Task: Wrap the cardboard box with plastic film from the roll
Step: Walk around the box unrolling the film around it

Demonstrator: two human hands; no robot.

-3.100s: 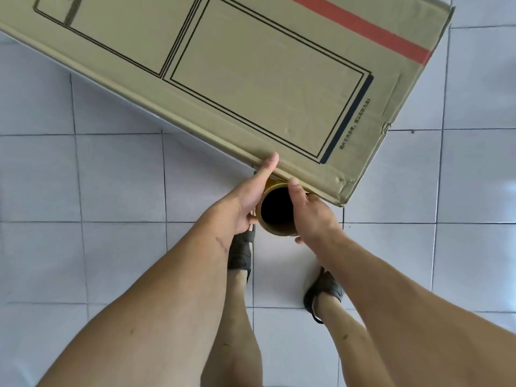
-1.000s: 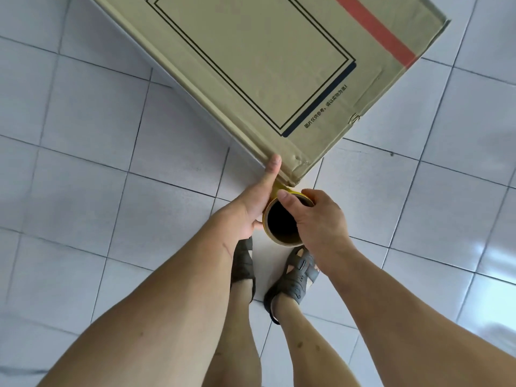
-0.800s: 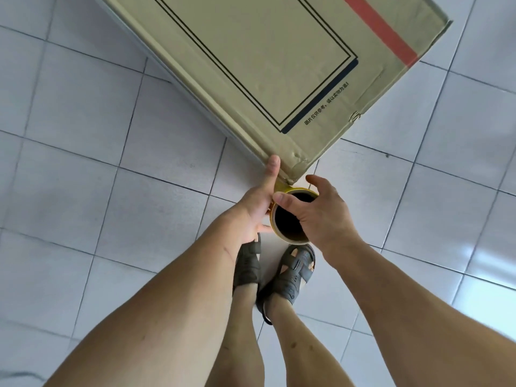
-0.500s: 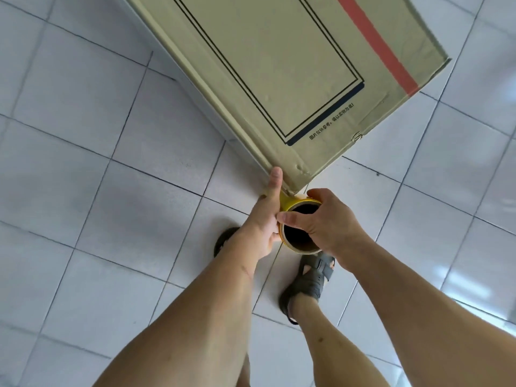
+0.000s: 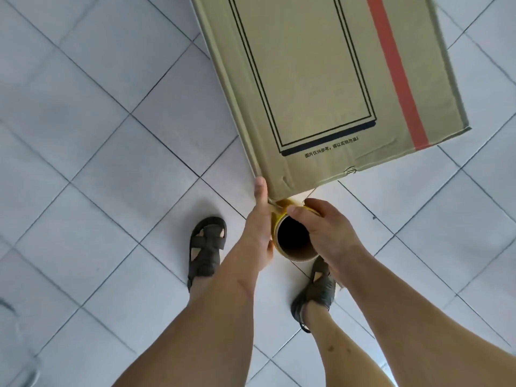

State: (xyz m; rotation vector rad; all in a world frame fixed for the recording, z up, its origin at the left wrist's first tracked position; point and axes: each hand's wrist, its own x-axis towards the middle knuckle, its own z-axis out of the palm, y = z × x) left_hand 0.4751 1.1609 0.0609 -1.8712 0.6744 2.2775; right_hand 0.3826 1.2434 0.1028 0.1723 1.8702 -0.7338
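Left hand: my left hand (image 5: 258,233) lies alongside the left side of the film roll (image 5: 293,241), palm against it. One straight digit reaches forward and its tip touches the near corner of the cardboard box (image 5: 329,88). I cannot tell how the other fingers lie; they are hidden behind the hand.

Right hand: my right hand (image 5: 321,233) grips the roll from the right. The thumb curls over the far rim and the fingers wrap the outer side.

Roll: held upright between both hands, just below the box corner. Its open cardboard core faces up toward me and shows dark inside. The long axis runs roughly floor to head. A yellowish strip of film (image 5: 282,204) leads from the top of the roll to the box corner.

Box: large, flat and brown, it fills the upper right of the view. The long axis runs away from me, slightly tilted to the left. A double black rectangle is printed on the top face, with a red stripe (image 5: 396,74) along the right side. The near corner is creased.

Edges: the near short edge rises to the right from the corner at my hands. The left long edge runs up and to the left.

Room: pale tiled floor (image 5: 97,135) lies open to the left of the box and to the right of its near edge. My feet in dark sandals (image 5: 206,247) stand just behind the roll, apart.
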